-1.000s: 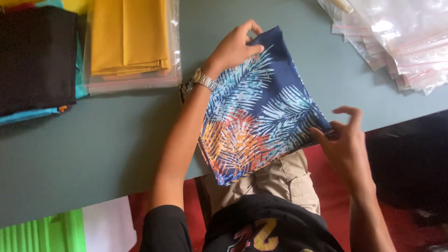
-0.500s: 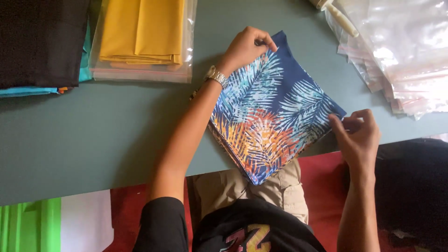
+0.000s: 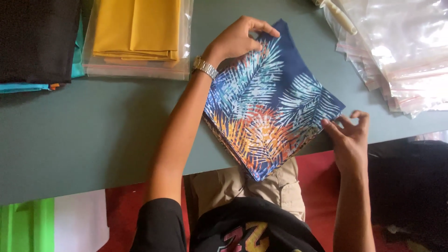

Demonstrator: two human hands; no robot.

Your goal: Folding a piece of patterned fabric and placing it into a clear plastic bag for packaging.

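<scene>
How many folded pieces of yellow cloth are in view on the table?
1. The yellow cloth lies inside a clear bag at the table's far edge, left of the left hand. More may be hidden beyond the picture's top edge.

The folded cloth at the centre is a thin woven fabric, matt, printed with palm fronds on navy. It lies on a smooth, matt grey-green tabletop. At 11 o'clock, yellow cloth sits inside a clear, glossy plastic bag. At 10 o'clock, black fabric looks soft and dull. At 2 o'clock, a heap of transparent plastic bags shines with glare. The wristwatch on the left wrist has a polished metal band.
</scene>
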